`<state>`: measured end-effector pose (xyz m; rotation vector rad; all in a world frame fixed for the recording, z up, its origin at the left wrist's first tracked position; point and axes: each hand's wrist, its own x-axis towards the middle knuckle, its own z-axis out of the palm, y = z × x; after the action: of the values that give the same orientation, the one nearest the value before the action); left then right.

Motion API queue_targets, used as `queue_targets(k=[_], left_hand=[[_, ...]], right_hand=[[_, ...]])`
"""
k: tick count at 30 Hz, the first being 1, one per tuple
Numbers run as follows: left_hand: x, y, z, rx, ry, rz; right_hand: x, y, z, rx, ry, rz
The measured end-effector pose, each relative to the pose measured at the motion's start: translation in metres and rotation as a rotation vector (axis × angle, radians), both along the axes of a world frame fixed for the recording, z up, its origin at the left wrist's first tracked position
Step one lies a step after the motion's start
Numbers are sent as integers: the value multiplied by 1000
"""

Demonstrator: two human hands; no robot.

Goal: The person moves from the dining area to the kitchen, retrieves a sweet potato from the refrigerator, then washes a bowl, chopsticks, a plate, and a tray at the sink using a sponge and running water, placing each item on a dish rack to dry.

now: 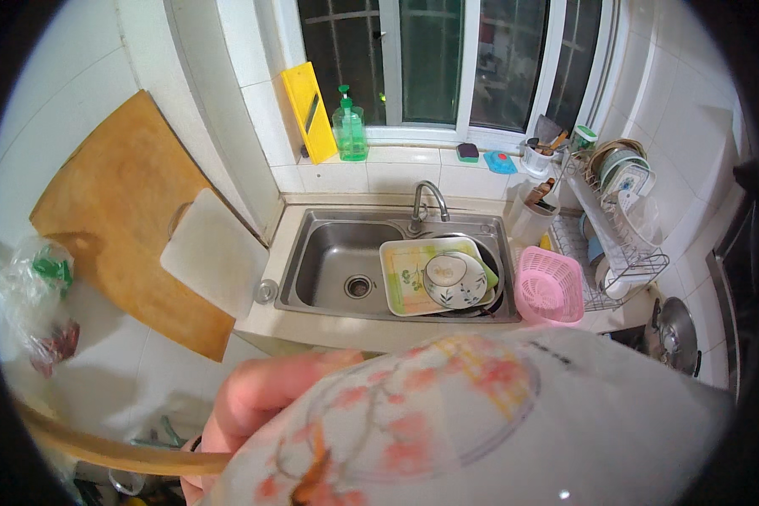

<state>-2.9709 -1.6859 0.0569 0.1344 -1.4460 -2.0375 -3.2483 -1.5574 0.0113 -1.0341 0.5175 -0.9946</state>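
My left hand grips the edge of a white sheet with a pink floral print, perhaps fabric or thin plastic. The sheet is held very close to the camera and fills the lower middle and right. A tan curved band runs in from the lower left to the sheet; what it belongs to is not clear. My right hand is out of view. Beyond the sheet is a stainless steel sink holding a rectangular tray, a leaf-patterned plate and a small bowl.
A faucet rises behind the sink. To the right stand a pink plastic basket and a wire dish rack. A green soap bottle and yellow slicer stand on the sill. Cutting boards lean at left.
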Motion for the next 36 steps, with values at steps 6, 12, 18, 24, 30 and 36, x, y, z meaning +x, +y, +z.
queue_targets(k=[6, 12, 18, 24, 30, 36], left_hand=[[2, -13, -9, 37, 2, -13], [-12, -27, -15, 73, 38, -34], [-50, -51, -27, 121, 71, -47], [-87, -83, -78, 384, 32, 86], [-72, -124, -197, 692, -435, 617], [-46, -117, -297, 901, -577, 526]], right_hand=[[-1, -21, -9, 23, -22, -18], [-14, -46, -21, 63, -70, -48], [-51, -67, -46, 121, -152, -119], [-99, -95, -69, 227, -199, -205], [-139, -125, -123, 409, 63, -293], [-148, -154, -217, 770, 207, -363]])
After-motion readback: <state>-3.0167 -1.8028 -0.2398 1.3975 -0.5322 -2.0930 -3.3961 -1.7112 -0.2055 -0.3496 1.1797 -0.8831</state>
